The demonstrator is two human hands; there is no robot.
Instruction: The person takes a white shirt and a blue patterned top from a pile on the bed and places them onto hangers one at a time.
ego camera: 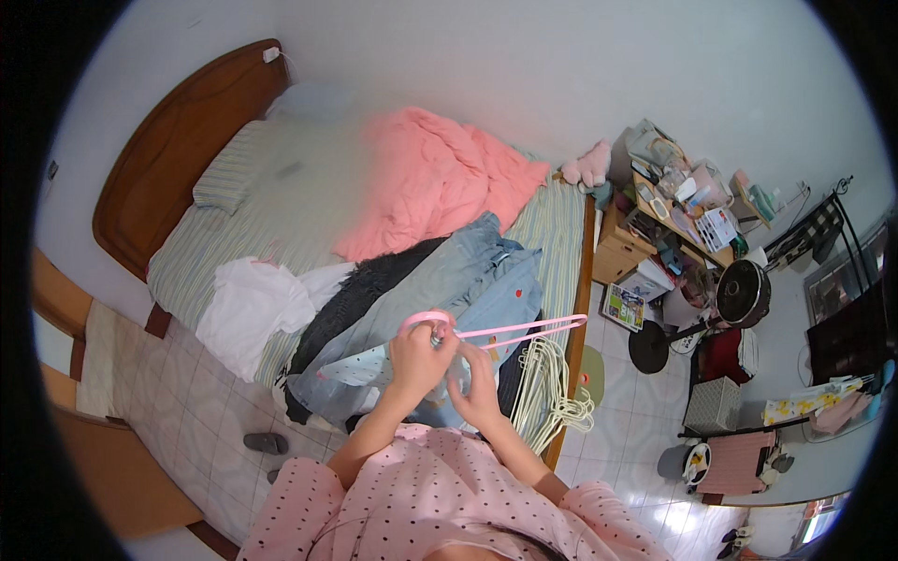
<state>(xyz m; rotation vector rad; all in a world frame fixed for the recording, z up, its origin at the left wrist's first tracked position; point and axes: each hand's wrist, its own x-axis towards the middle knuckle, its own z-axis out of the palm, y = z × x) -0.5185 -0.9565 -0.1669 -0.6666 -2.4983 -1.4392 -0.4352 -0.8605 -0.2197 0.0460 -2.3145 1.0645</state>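
My left hand [421,357] is closed around the hook end of a pink clothes hanger [523,329], whose long body points right. My right hand [473,386] is close beside it, fingers bent near the hanger's neck; whether it grips anything is unclear. A light blue dotted garment [361,368] lies by my left hand, partly hidden behind it. Under and beyond both hands, blue jeans [484,263] and a black fringed garment [393,270] are piled on the bed. A bunch of pale green-yellow hangers [544,386] lies to the right of my right hand.
A white shirt [256,308] with a pink hanger in its neck lies on the bed at left. A pink quilt [442,182] is farther back. Right of the bed's wooden edge [582,280] are a cluttered desk [687,224] and a black fan [742,293]. Grey slippers [265,443] are on the floor.
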